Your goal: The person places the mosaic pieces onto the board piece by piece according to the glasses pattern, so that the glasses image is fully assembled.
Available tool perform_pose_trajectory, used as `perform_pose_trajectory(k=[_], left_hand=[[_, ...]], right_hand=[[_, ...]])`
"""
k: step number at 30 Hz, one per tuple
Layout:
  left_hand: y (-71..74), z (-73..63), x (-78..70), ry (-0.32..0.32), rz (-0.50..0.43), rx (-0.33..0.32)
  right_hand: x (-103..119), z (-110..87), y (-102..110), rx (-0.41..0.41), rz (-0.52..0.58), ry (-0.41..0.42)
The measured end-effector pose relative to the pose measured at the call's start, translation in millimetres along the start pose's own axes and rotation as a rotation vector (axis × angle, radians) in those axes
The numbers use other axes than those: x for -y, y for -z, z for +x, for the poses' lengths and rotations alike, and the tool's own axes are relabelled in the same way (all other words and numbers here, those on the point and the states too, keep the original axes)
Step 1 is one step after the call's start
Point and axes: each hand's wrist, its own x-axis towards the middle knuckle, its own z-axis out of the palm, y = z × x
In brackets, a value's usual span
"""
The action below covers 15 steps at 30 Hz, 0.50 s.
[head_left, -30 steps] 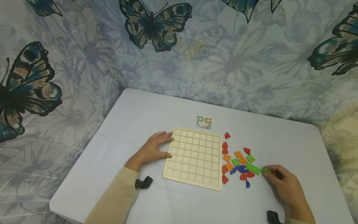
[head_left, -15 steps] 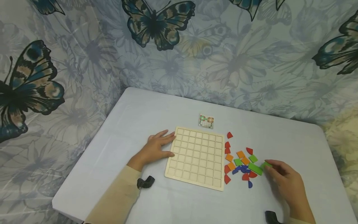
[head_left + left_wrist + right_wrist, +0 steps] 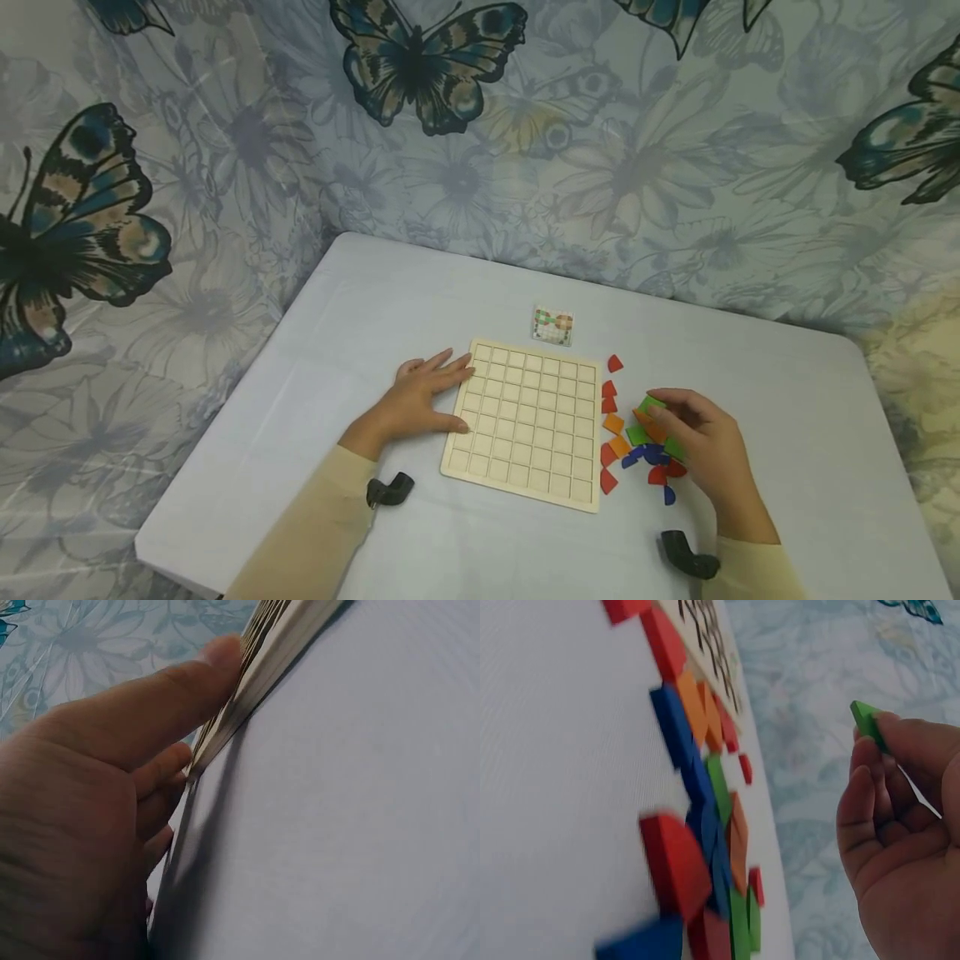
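Observation:
A pale wooden grid board (image 3: 525, 425) lies in the middle of the table, its squares bare. My left hand (image 3: 414, 404) rests at the board's left side, fingers spread and fairly straight, thumb and fingertips touching the rim; the left wrist view shows the thumb (image 3: 165, 705) along the edge. Between thumb and fingertips, my right hand (image 3: 705, 437) pinches a green tile (image 3: 867, 724), held above the loose pieces. Under it lie orange squares (image 3: 613, 424), blue half-rounds (image 3: 656, 454) and red quarter-rounds (image 3: 608, 481). A long green piece is mostly hidden behind this hand.
A small pattern card (image 3: 553, 326) with a coloured grid lies beyond the board's far edge. More red pieces (image 3: 615, 363) run along the board's right side. The white table (image 3: 300, 400) meets a butterfly-patterned cloth (image 3: 465, 183) at the back.
My right hand, pinching the green tile, has moved left and away from me, from beside the long green piece to over the pile. My left hand stays at the board's edge.

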Motion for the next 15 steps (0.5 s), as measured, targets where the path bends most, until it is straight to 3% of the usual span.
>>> perform_pose_trajectory(k=[8, 15], left_hand=[[2.4, -3.5, -9.1, -0.024, 0.144, 0.109], [5.0, -5.7, -8.8, -0.051, 0.134, 0.139]], right_hand=[[26, 17.2, -27, 0.122, 0.123, 0.049], [46, 33.9, -54, 0.188, 0.219, 0.096]])
